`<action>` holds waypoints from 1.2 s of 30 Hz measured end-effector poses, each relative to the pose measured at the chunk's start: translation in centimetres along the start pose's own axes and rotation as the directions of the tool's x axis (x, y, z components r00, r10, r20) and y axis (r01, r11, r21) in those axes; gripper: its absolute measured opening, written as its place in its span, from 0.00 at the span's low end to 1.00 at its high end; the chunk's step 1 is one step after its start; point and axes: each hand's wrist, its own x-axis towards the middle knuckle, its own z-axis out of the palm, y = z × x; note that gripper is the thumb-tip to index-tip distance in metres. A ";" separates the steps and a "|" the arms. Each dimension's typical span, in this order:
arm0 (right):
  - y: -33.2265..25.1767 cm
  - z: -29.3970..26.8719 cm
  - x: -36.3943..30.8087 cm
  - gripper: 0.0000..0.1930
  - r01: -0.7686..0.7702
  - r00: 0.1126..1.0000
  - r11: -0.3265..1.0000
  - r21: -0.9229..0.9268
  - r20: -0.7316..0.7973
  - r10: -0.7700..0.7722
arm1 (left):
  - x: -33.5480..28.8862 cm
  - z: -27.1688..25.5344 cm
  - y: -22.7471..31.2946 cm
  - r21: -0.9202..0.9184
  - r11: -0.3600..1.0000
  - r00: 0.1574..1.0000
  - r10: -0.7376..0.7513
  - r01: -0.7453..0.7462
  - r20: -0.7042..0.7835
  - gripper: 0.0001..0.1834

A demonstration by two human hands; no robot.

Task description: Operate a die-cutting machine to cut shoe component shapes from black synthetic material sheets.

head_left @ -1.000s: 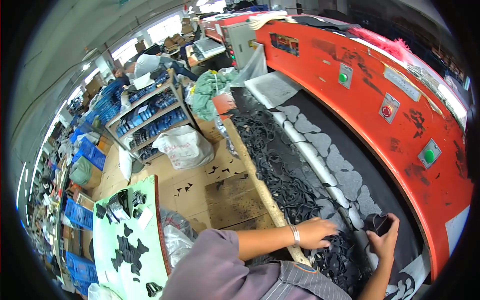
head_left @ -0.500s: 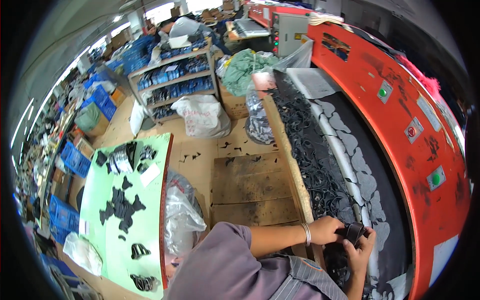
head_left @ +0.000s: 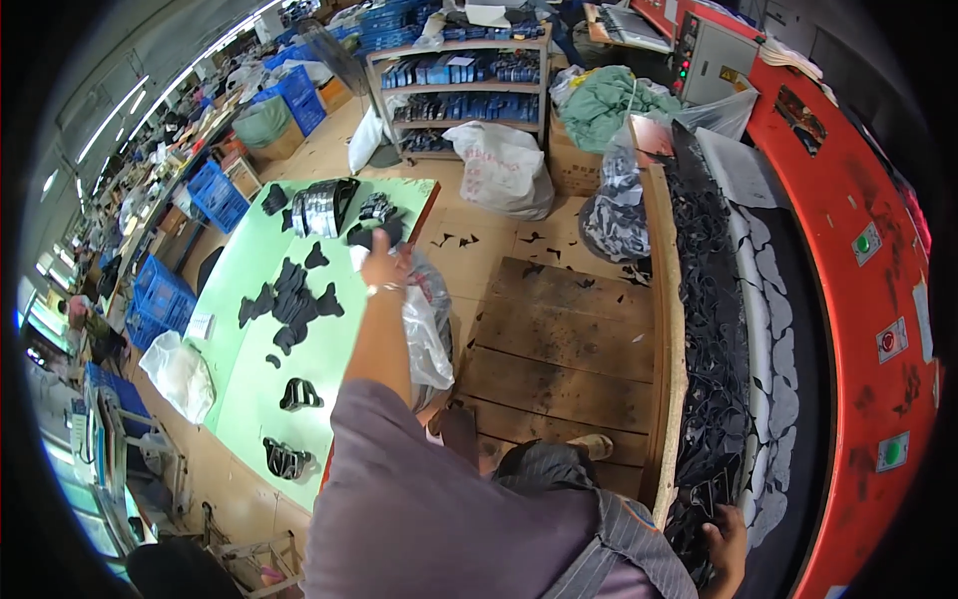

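Note:
My left hand (head_left: pixel 384 266), a bangle on its wrist, reaches over the far right corner of the green table (head_left: pixel 235 364). Its fingers are closed on dark cut pieces (head_left: pixel 377 232), partly hidden by the hand. At the lower right, my right hand (head_left: pixel 728 539) has its fingers curled at a black cutting die (head_left: pixel 711 491) with thin shiny edges, which rests among the black scraps (head_left: pixel 714 349). A loose pile of black cut pieces (head_left: pixel 291 302) lies on the table, with two dark cutting dies (head_left: pixel 299 394) nearer me.
A red machine (head_left: pixel 858 329) with green buttons stands along the right. Grey sheet offcuts (head_left: pixel 778 329) lie on its dark bed, beside a wooden edge board (head_left: pixel 664 349). Wooden boards (head_left: pixel 564 349) cover the floor between table and machine. A shelf rack (head_left: pixel 459 90) and white sack (head_left: pixel 504 170) stand beyond.
My left hand has left the machine bed and swung left to the table with the dark pieces. My right hand stays by the die at the bed. The view has turned left.

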 end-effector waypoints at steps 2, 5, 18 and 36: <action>0.6 -0.3 -0.9 0.14 -0.065 0.997 0.998 -0.017 -0.033 0.064 | -0.1 2.2 1.7 -0.080 0.992 0.988 -0.110 0.101 -0.109 0.47; 2.4 -0.3 -1.7 0.16 0.043 0.945 0.894 -0.445 -0.273 -0.181 | -2.9 7.4 -3.5 0.061 0.971 0.966 -0.238 0.233 0.099 0.35; 4.0 -1.1 1.4 0.11 -0.318 0.517 0.917 -0.240 -0.855 -0.044 | -34.7 34.3 -19.3 0.183 0.931 0.050 -0.176 -0.316 0.983 0.19; 7.7 1.3 2.9 0.33 -0.501 0.294 0.865 0.017 -0.937 0.189 | -59.1 25.7 -28.5 -0.337 0.765 -0.774 -0.312 -0.548 0.550 0.40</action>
